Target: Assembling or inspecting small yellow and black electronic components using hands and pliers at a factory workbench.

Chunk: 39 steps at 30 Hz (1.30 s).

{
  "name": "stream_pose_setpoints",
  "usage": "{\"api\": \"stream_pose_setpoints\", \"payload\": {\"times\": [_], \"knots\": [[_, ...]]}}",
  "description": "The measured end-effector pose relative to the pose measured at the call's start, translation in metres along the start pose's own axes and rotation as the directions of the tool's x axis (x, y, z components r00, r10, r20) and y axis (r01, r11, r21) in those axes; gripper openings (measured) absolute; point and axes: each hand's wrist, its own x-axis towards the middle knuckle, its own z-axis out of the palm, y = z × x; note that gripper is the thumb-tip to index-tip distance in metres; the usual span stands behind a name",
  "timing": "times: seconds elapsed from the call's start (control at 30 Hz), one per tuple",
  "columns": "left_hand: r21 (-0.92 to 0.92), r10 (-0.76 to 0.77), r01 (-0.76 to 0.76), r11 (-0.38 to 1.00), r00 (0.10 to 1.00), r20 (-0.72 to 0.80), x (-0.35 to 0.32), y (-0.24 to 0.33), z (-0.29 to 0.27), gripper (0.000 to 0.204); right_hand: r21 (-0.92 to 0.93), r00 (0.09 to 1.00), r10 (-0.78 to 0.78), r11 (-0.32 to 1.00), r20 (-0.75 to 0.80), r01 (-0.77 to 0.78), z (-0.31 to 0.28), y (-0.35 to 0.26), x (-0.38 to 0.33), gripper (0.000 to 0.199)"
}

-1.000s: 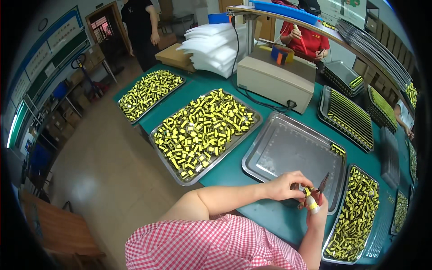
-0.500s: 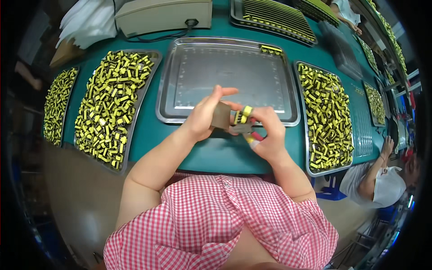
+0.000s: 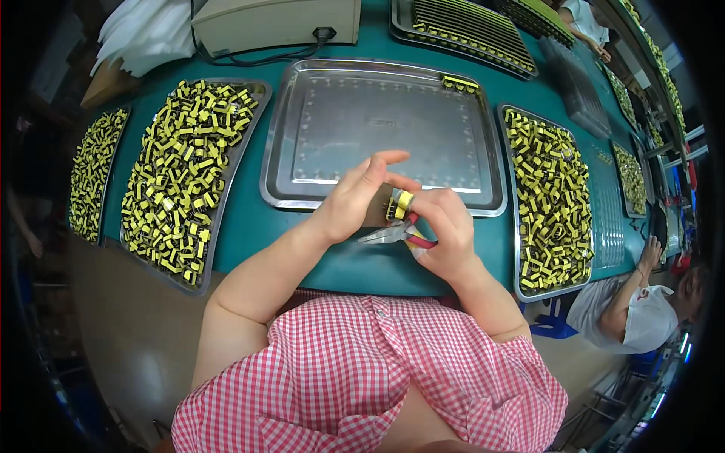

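Note:
A brownish flat-sided block [image 3: 375,214] is partly covered by my left hand [image 3: 351,200], which closes around it with the thumb raised. My right hand [image 3: 447,230] grips pliers [image 3: 387,233] with red handles, their jaws pointing left beneath the block. At that hand's fingertips is a small yellow-and-black transformer [image 3: 399,204], its dark pins turned left towards the block. Both hands work over the near edge of a large metal tray [image 3: 385,128]. In its far right corner stands a short row of similar transformers [image 3: 460,84].
Heaped transformers fill metal trays at the left [image 3: 181,174], far left [image 3: 94,181] and right [image 3: 550,200]. Behind stand a beige machine [image 3: 276,23] with a black cord and a tray of component rows [image 3: 464,38]. A co-worker [image 3: 634,317] sits at the right.
My right hand has tilted the pliers, so their jaws now show below the block. The transformer has moved slightly left and down. My left hand now covers more of the block.

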Motion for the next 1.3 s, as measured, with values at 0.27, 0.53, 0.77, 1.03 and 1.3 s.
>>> {"api": "stream_pose_setpoints", "payload": {"times": [0.27,0.53,0.77,1.03,1.3], "knots": [[0.082,0.007,-0.008,0.997,1.0,0.024,0.003,-0.014,-0.004,0.062,-0.063,0.999,0.007,0.998,0.053,-0.004,0.001,-0.003,0.0,0.038],[0.07,-0.003,-0.001,0.998,0.998,0.059,0.002,-0.013,-0.001,0.064,-0.05,0.997,0.013,0.999,0.071,-0.009,-0.001,-0.006,0.0,0.043],[0.109,-0.002,-0.013,0.994,0.991,0.131,0.003,-0.016,0.0,0.069,-0.047,0.997,0.027,0.999,0.077,-0.024,-0.002,-0.009,-0.001,0.041],[-0.174,-0.111,0.13,0.976,0.987,0.114,-0.001,-0.007,0.01,0.072,-0.024,0.999,-0.027,0.999,0.039,0.028,-0.002,-0.01,-0.001,0.041],[-0.211,-0.123,0.145,0.967,0.986,0.117,0.001,-0.009,0.012,0.071,-0.008,1.0,-0.023,1.0,0.016,0.023,0.001,-0.009,-0.002,0.041]]}}
